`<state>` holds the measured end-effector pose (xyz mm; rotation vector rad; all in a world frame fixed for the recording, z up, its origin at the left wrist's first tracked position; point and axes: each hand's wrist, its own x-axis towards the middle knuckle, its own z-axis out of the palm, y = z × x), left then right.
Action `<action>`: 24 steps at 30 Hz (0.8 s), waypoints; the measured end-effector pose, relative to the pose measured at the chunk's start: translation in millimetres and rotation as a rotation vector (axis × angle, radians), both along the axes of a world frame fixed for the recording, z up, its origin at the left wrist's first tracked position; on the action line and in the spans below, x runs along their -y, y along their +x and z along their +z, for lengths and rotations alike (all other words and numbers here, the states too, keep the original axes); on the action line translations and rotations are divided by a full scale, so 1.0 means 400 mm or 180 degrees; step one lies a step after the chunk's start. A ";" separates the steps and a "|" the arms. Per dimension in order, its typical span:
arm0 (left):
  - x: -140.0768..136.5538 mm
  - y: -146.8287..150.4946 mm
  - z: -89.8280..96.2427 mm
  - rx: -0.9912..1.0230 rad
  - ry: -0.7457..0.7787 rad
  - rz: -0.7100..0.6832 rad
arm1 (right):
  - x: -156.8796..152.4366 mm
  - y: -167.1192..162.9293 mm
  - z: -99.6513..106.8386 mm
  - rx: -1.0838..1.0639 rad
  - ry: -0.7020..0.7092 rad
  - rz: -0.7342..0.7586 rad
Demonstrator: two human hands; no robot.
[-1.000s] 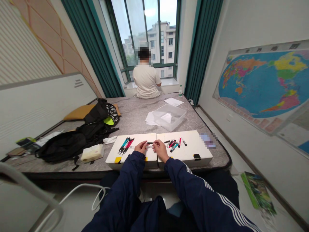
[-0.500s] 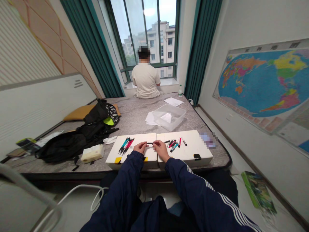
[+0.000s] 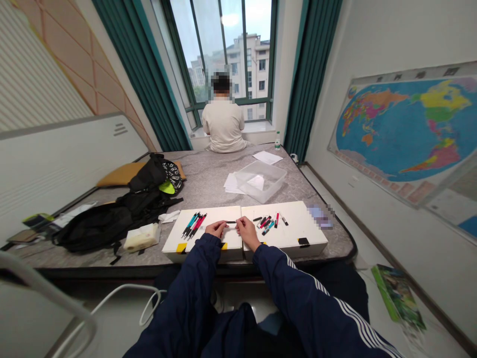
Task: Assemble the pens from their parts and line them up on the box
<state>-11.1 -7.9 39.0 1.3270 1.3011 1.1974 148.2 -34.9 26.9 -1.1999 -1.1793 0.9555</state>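
A thin black pen-like piece [image 3: 231, 222] lies level between my two hands, over the seam of two white boxes. My left hand [image 3: 216, 228] pinches its left end, and the fingers of my right hand [image 3: 246, 231] close on its right end. Whether it is a whole pen or only part of one is too small to tell. Left of my left hand, several assembled pens [image 3: 194, 225] in blue, black and red lie in a row on the left box [image 3: 176, 237]. Beyond my right hand, several short pen parts [image 3: 266, 223] are scattered on the right box [image 3: 301, 219].
A clear plastic bin [image 3: 261, 181] stands behind the boxes, with white paper [image 3: 233, 184] beside it. To the left are a tissue pack [image 3: 141, 237] and a black backpack [image 3: 93, 223]. A person [image 3: 223, 124] sits by the window, near a bottle [image 3: 277, 141].
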 end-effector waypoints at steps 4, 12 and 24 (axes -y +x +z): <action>-0.001 -0.002 -0.006 -0.0041 0.0043 -0.0002 | 0.004 0.000 0.001 0.0328 0.0026 -0.0090; -0.004 -0.002 -0.012 -0.0024 0.0020 -0.0137 | 0.013 0.001 0.007 0.0861 0.0215 -0.0227; -0.003 0.001 -0.021 -0.0107 0.0084 -0.0502 | 0.007 -0.004 0.001 0.0665 0.0287 -0.0071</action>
